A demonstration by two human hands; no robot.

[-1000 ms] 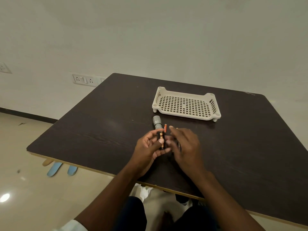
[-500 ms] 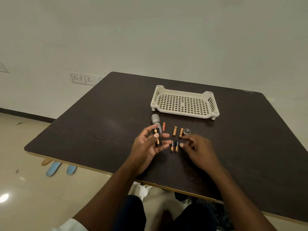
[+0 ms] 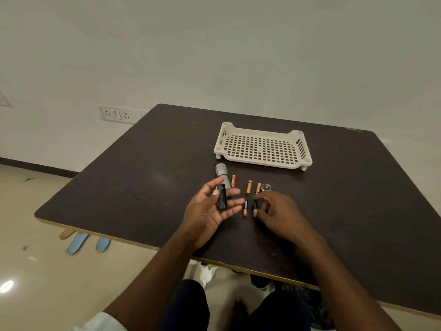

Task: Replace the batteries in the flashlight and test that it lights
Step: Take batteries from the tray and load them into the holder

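My left hand (image 3: 210, 211) holds a black battery holder (image 3: 221, 196) upright between thumb and fingers. Behind it the grey flashlight body (image 3: 222, 172) lies on the dark table (image 3: 143, 177). A red-orange battery (image 3: 233, 181) lies beside the flashlight. Two copper batteries (image 3: 249, 187) (image 3: 258, 188) lie further right, next to the round black end cap (image 3: 265, 187). A black-and-copper battery (image 3: 245, 208) lies between my hands. My right hand (image 3: 276, 211) rests low over the table, its fingertips pinching another black-and-copper battery (image 3: 254, 207), which is partly hidden.
A cream perforated plastic tray (image 3: 262, 149) stands behind the batteries, near the table's far side. The table's front edge runs just under my forearms. Wall sockets (image 3: 117, 114) sit on the wall at the left. Blue slippers (image 3: 87, 242) lie on the floor.
My right hand pulled away from the holder in my left hand and dropped to the table, closing its fingertips on a loose battery. The left hand turned the holder slightly.
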